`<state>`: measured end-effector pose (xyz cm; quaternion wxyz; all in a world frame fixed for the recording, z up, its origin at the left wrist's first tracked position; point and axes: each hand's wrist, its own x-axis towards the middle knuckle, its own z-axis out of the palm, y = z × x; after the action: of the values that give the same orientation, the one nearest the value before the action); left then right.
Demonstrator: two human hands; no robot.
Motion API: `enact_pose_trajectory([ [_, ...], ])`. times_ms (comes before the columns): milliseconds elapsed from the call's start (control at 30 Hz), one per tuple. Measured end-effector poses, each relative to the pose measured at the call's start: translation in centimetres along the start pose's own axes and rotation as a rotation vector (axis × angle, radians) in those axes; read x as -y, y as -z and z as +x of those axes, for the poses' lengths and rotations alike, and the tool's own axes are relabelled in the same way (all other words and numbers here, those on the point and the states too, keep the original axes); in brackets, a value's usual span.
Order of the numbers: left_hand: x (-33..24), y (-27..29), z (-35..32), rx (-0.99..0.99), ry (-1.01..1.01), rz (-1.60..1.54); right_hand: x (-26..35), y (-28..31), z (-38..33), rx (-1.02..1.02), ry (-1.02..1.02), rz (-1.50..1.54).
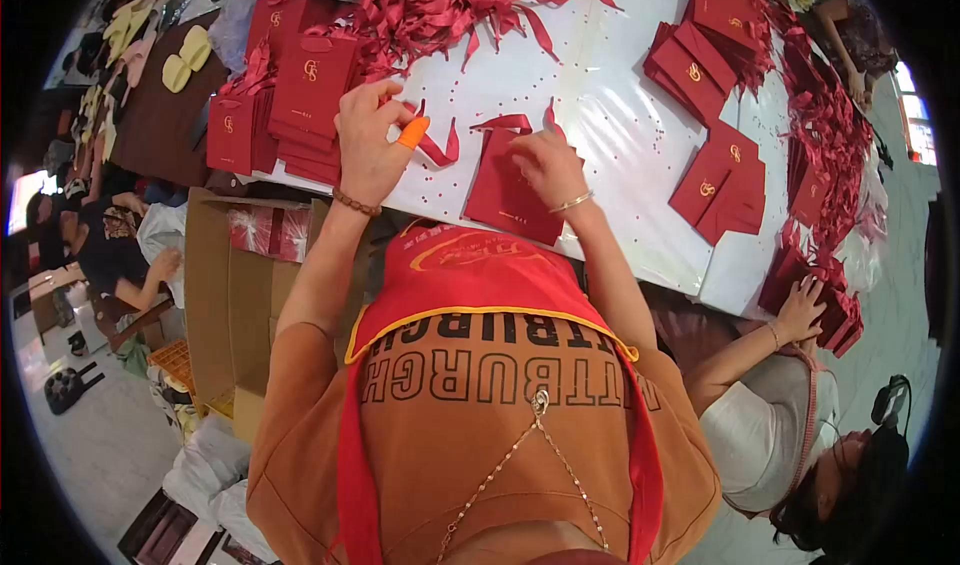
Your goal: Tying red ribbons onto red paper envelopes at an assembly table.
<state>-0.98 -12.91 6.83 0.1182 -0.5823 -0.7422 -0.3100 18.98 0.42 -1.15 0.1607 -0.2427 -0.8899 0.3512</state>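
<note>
A flat red paper bag [496, 190] lies at the table's near edge in front of me. My right hand [553, 168], with a bangle at its wrist, rests over the bag's upper right part with fingers curled together; what they pinch is hidden. Red ribbon [503, 122] shows just beyond that hand. To the left, my left hand [374, 147] is raised beside a stack of red bags [312, 90]. It wears an orange finger cot [413, 132] and a beaded bracelet. A loose red ribbon [440, 153] hangs in a loop from its closed thumb and fingers.
A heap of red ribbons [430, 10] covers the far table. More red bags [722, 180] lie right on the white tabletop [640, 235]. An open cardboard box [225, 315] stands left of me. At the right, another person's hand [798, 310] touches bags.
</note>
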Motion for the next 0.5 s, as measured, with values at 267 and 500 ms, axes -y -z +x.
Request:
enact_pose_trajectory([
  [267,-0.7,-8.0,-2.3,0.584,0.803,-1.159,-3.1,-1.6,1.8,-0.03,0.051,-0.098],
  [500,-2.4,-11.5,-3.1,0.601,0.853,-1.028,-3.9,-0.5,2.8,0.092,-0.373,0.263],
])
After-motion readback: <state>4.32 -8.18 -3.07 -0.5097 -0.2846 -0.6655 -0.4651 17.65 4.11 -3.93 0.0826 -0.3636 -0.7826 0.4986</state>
